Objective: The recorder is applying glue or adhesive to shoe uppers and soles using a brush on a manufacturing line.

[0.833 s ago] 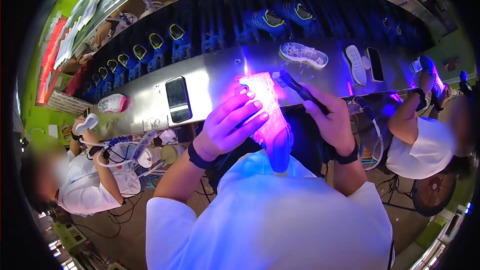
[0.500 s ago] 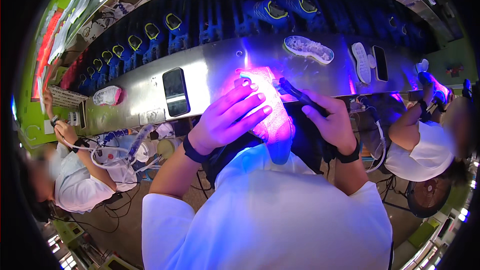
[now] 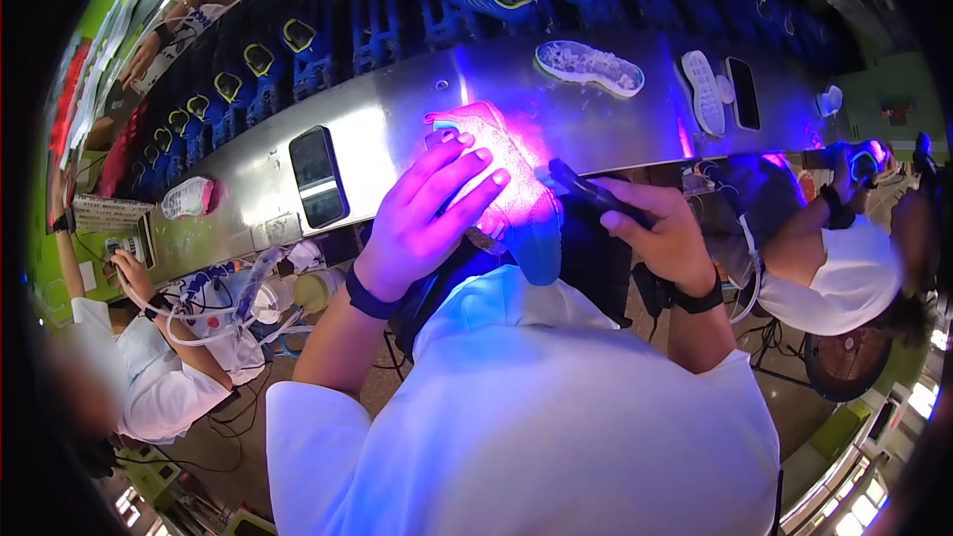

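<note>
A shoe (image 3: 534,243), lit pink and blue by a bright light, is tilted at the bench's near edge, over my lap. My left hand (image 3: 422,201) grips it from the left, fingers across its side, with its inner part hidden. In my right hand (image 3: 667,230) is a dark-handled brush (image 3: 598,193), its bluish head close to the shoe's right side. Whether the bristles touch the shoe I cannot tell.
On the metal bench (image 3: 397,104) lie a phone (image 3: 319,177), a pale sole (image 3: 590,69), another sole (image 3: 703,94) beside a second phone (image 3: 743,94), and a white-pink sole (image 3: 189,198). Blue shoes (image 3: 260,62) line the rack behind. Co-workers sit left and right.
My view has shifted, so the bench and rack sit further left. Both hands still hold the shoe and brush. The left co-worker's arm now extends over the far side of the rack.
</note>
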`<state>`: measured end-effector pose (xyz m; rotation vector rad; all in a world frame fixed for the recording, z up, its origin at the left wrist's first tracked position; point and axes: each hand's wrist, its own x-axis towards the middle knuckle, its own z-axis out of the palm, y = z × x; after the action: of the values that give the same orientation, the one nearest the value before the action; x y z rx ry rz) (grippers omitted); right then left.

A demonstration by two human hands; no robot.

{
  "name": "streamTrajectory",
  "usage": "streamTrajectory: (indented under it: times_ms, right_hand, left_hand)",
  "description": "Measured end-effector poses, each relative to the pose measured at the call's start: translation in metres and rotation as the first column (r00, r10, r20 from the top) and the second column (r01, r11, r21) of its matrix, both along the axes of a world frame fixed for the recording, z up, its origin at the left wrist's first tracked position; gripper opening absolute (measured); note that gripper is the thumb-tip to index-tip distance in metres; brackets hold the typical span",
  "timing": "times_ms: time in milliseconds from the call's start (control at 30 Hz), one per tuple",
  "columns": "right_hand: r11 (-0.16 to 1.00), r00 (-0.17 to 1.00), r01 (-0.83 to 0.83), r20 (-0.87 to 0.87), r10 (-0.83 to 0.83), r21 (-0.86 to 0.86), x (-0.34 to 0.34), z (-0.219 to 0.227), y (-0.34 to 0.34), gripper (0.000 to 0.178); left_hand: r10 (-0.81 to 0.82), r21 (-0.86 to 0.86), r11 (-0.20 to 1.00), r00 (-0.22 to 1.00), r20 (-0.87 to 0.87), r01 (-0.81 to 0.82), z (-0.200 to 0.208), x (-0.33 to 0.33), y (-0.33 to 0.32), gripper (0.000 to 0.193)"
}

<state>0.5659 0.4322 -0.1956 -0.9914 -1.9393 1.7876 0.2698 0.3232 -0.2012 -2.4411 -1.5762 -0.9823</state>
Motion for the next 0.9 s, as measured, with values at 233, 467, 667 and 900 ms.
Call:
streamTrajectory:
  times_ms: [233, 467, 667, 900]
  right_hand:
    - [0.998, 0.998, -0.005, -0.058, 0.009, 0.061, 0.009, -0.014, -0.001, 0.041]
    - [0.991, 0.999, 0.009, -0.050, -0.016, -0.134, 0.007, -0.018, -0.008, 0.044]
    - [0.962, 0.995, 0.027, -0.086, -0.053, -0.273, 0.012, -0.025, -0.032, 0.043]
    - [0.988, 0.988, 0.154, 0.001, -0.154, 0.004, 0.005, -0.032, -0.049, 0.042]
  left_hand:
    - [0.115, -0.100, 0.990, 0.987, 0.111, -0.104, 0.003, 0.008, 0.000, 0.057]
    - [0.196, -0.191, 0.969, 0.959, 0.205, -0.157, 0.000, 0.011, -0.007, 0.069]
    - [0.320, -0.294, 0.926, 0.906, 0.276, -0.238, -0.008, 0.013, -0.014, 0.073]
    - [0.424, -0.386, 0.863, 0.883, 0.200, -0.327, -0.007, 0.013, -0.022, 0.067]
